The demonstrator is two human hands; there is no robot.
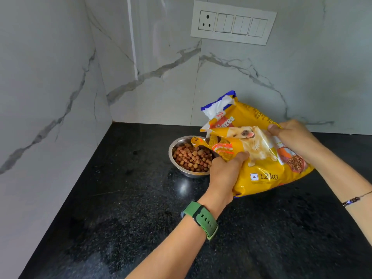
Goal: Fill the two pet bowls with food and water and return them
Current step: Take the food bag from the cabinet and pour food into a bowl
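Left hand [225, 170] grips crinkled yellow pet-food bag [261, 158] | right hand [293, 135] pinches it | round steel kibble-filled bowl [177, 146] at bag's 9 o'clock, black granite counter [120, 198].

Near rim of the steel bowl [182, 147] hidden behind the left hand [225, 170], bag's [261, 178] brand name partly folded away (only "igree" legible), right forearm cut off at the frame's right edge, bag's mouth unclear.

A steel bowl [182, 156] is set on the black counter, filled with brown kibble [192, 157]. A yellow food bag [261, 158] is tilted over its right rim.
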